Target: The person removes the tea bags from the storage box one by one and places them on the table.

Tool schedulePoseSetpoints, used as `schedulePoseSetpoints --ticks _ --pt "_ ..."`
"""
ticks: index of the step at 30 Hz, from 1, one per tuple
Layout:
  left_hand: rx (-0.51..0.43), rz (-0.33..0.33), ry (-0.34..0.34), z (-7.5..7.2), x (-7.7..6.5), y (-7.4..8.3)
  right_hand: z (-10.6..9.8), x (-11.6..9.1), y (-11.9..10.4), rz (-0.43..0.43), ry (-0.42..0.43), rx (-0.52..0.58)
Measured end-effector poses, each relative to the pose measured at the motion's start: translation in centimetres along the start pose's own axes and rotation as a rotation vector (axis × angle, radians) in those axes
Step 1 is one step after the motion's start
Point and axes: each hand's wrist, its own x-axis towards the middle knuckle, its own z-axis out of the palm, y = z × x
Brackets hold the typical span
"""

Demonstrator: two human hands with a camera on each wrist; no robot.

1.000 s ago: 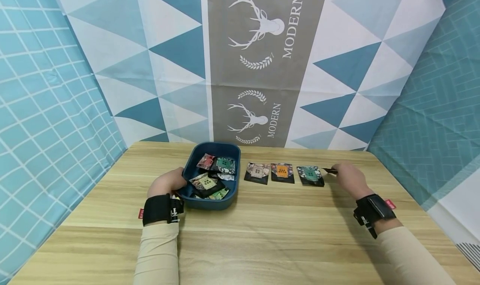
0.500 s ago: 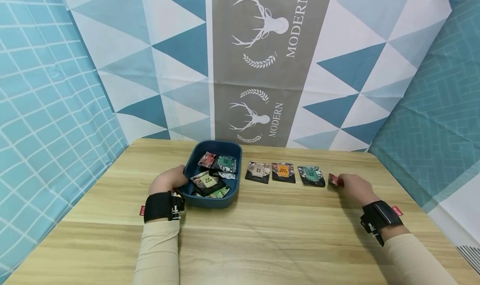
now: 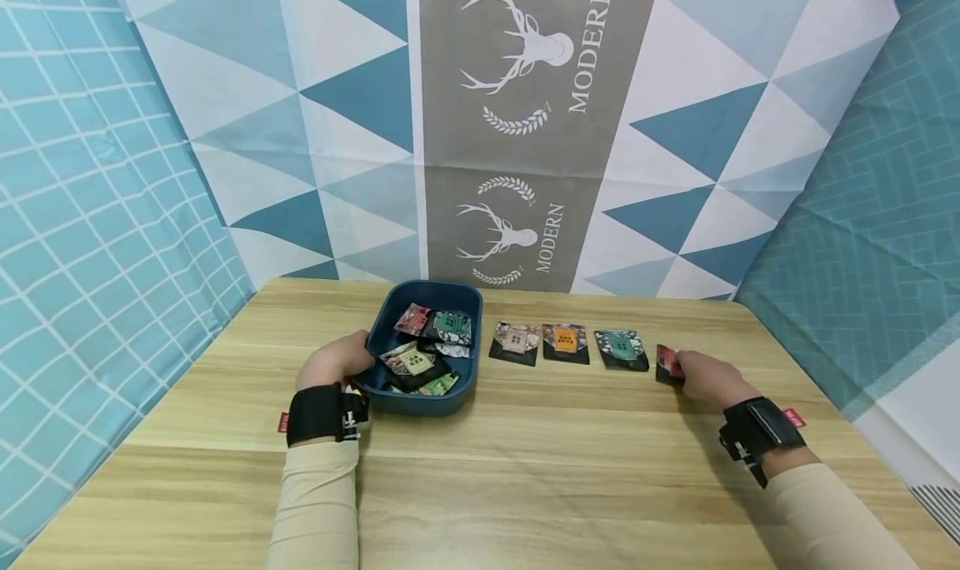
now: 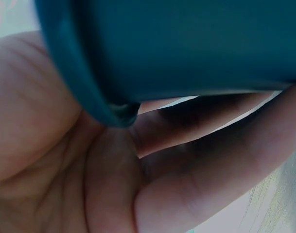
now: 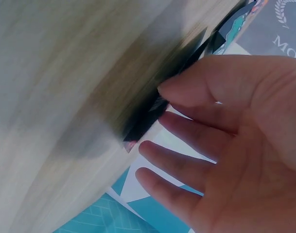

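At the left, my left hand (image 3: 336,362) grips the near-left side of a dark blue plastic bin (image 3: 429,405). In the left wrist view the bin's rim (image 4: 72,73) lies between the thumb side of the palm and the fingers. Small printed sachets (image 3: 416,366) lie loosely heaped inside the bin. Over at the right, my right hand (image 3: 708,378) pinches a red and black sachet (image 3: 666,364) by its right edge, thumb against finger. That sachet is low at the tabletop; the right wrist view shows its dark face (image 5: 150,114) beside the thumb tip, with the other fingers spread.
Left of the held sachet, a row on the wooden table (image 3: 525,470) has a beige-labelled sachet (image 3: 514,342), an orange-labelled sachet (image 3: 566,342) and a green-labelled sachet (image 3: 622,350). A patterned cloth wall (image 3: 360,137) stands behind the table, with blue tiled sheets at both sides.
My right hand has turned the sachet from edge-on to show its red face and lowered it toward the table, right of the green-labelled one. My left hand stays on the bin.
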Motion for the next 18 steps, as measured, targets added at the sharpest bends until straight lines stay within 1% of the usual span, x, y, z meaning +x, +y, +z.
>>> schedulePoseSetpoints --ticks 5,8,13,18 --pt "-0.003 -0.001 0.000 0.0 0.0 -0.1 -0.3 -0.4 -0.3 -0.005 0.005 -0.025" --pt "-0.011 -0.003 -0.004 0.1 0.0 0.0 -0.6 -0.7 -0.8 -0.037 0.042 -0.053" --pt "-0.028 -0.002 -0.017 0.1 0.0 0.0 -1.0 -1.0 -3.0 -0.135 0.134 -0.117" --pt "-0.037 0.000 -0.022 0.0 0.1 0.0 -1.4 -1.5 -5.5 -0.193 0.222 -0.170"
